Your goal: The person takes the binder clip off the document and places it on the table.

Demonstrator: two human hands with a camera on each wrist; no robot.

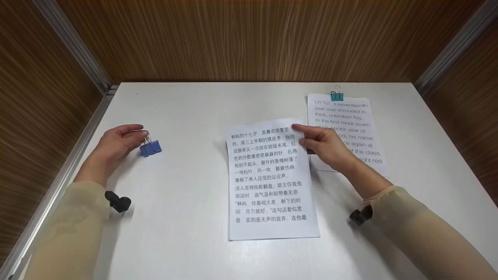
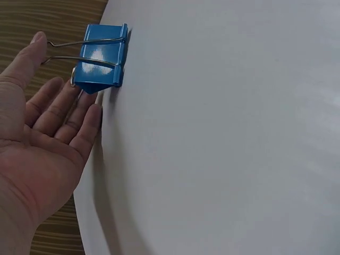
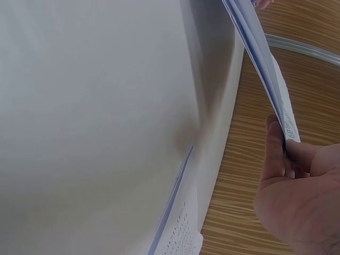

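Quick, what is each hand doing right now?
Left hand: pinching the blue binder clip by its wire handles.
Right hand: gripping the edge of the paper stack.

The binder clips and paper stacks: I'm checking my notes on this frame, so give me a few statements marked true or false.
1. The left hand pinches the wire handles of a blue binder clip. True.
2. The right hand lies flat on the white table, holding nothing. False: it pinches the upper right edge of the Chinese-text paper stack.
3. The English-text paper stack has a teal binder clip on its top edge. True.
4. The Chinese-text paper stack is already clipped. False: no clip shows on it.
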